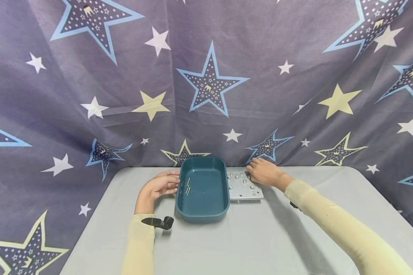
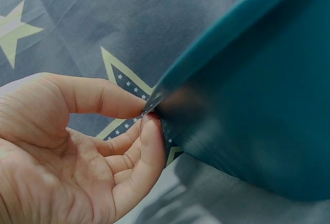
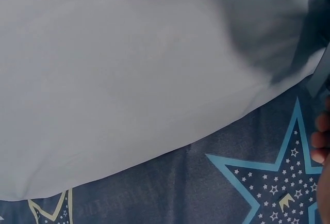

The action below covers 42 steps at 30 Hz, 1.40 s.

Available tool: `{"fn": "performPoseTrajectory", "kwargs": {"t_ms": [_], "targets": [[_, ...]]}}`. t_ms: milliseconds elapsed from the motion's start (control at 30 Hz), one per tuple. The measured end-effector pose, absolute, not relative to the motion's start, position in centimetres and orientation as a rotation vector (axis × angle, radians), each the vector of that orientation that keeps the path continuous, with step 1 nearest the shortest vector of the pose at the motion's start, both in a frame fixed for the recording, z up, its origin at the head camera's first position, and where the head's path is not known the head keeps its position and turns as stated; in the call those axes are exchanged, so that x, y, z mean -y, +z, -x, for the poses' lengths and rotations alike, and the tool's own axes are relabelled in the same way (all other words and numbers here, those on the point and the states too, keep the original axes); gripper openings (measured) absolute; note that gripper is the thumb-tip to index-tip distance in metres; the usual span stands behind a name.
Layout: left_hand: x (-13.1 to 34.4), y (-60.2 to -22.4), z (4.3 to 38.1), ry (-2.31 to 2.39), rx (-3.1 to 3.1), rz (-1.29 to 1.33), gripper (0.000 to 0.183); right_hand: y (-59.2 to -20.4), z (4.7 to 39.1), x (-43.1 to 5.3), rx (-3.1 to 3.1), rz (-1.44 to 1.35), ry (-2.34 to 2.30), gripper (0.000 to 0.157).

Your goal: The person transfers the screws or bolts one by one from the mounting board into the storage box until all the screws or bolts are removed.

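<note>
1. Pinched the left rim of a blue-green tub (image 1: pixel 203 206) with the left hand (image 1: pixel 158 186), using thumb and finger.
2. Reached with the right hand (image 1: pixel 265 172) to the far right corner of a metal plate (image 1: pixel 246 194), with fingers bent; could not tell whether grasping anything there.
3. Found the tub open side up on the table (image 1: pixel 206 248), towards its far edge, just left of the plate; could not tell whether touching it.
4. Saw a few thin, brass-coloured pins (image 1: pixel 188 190) lying inside the tub along its left side.
5. Saw round-headed bolts (image 1: pixel 244 181) scattered over the plate's top.
6. Noted pale yellow sleeves (image 1: pixel 330 221) on both arms, with a black strap (image 1: pixel 157 222) at the left wrist.
7. Noticed a shadow (image 1: pixel 296 233) across the pale grey table, below the right arm.
8. Saw behind everything a dark purple-grey curtain (image 1: pixel 227 23), printed with white, yellow and blue-edged stars (image 1: pixel 211 82).
</note>
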<state>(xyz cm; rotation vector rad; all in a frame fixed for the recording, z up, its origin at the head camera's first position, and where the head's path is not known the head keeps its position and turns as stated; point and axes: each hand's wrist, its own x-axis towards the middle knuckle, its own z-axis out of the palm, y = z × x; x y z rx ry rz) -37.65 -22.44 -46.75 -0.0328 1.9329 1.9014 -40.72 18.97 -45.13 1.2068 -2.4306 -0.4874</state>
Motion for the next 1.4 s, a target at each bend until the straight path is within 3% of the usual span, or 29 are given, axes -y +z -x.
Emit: {"fn": "performPoseTrajectory", "kwargs": {"t_ms": [1400], "targets": [[22.53,-46.68,37.59,1.907,-1.920,0.028,0.057,-44.57,40.55,-18.52,2.617,-1.176,-0.326,0.011]]}}
